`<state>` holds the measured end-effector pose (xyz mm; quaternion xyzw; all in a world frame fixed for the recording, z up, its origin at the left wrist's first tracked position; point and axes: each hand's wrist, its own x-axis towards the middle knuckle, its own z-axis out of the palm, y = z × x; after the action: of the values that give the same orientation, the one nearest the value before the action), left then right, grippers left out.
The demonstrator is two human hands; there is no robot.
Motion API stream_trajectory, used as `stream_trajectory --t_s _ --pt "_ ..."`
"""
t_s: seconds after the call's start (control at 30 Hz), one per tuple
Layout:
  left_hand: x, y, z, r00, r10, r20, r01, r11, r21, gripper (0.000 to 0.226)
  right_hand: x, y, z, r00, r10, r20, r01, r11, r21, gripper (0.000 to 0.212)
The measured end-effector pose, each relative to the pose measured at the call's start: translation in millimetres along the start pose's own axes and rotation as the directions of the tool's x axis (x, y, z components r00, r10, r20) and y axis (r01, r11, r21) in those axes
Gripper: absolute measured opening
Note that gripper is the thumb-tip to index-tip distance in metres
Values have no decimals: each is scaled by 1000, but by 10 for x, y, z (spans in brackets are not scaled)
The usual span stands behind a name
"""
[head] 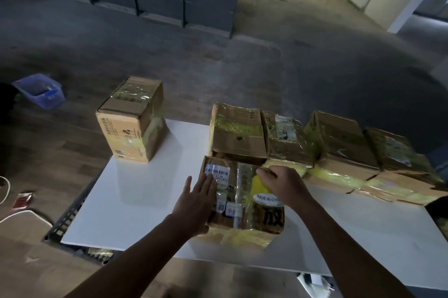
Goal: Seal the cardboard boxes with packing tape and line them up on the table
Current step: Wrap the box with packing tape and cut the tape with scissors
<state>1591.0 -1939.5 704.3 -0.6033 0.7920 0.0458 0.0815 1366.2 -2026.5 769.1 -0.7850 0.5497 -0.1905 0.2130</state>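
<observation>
— What sat furthest left?
— A blue bin (40,90) on the floor, then a lone taped box (132,119) standing upright at the white worktop's (150,191) far left corner.
— And the left hand (197,198)?
— It lay flat, fingers spread and straight, palm down on the left edge of the near box (242,200), gripping nothing.
— The right hand (282,185)?
— Its fingers were curled at that box's far edge, over a yellow tape roll (258,186); whether it truly gripped the roll I could not tell.
— Further right?
— A row of four taped boxes (324,145) stood side by side, touching, just behind the near box.
</observation>
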Motion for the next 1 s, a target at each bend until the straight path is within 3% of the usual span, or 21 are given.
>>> stream_trajectory --t_s 0.1,0.23,0.33,0.43,0.53,0.63,0.7,0.8,0.93,1.0 --pt "65 203 -145 1000 4 23 -4 1000 -9 116 42 8 30 999 43 -1 -43 999 -11 52" --pt "112 375 -60 1000 11 -22 -13 999 -51 123 31 61 80 999 -16 38 17 1000 -23 46" --pt "126 374 -13 1000 -2 -20 0 998 -55 120 -2 94 62 997 -15 75 6 992 127 40" --pt "134 356 1 999 1 -42 -4 997 -71 116 -70 163 6 989 70 128 -110 932 344 26" --pt "126 354 20 1000 -11 3 11 999 -46 118 -116 254 44 981 135 142 -182 893 411 16" --pt "151 342 69 1000 -12 -26 12 1000 -8 118 -82 300 -23 993 57 102 -88 942 324 25" --pt "167 324 85 999 -10 -32 10 1000 0 120 -46 374 -123 999 -34 21 30 988 152 45" --pt "151 369 7 999 -23 27 23 1000 -18 122 -76 449 -163 997 -71 -29 69 995 -75 50" --pt "170 547 -123 1000 24 11 -25 999 40 107 -89 356 -68 993 -57 -99 46 993 -106 56" --pt "198 715 -125 997 74 0 -74 997 13 112 -72 320 -59 993 -83 -87 72 989 -126 58"
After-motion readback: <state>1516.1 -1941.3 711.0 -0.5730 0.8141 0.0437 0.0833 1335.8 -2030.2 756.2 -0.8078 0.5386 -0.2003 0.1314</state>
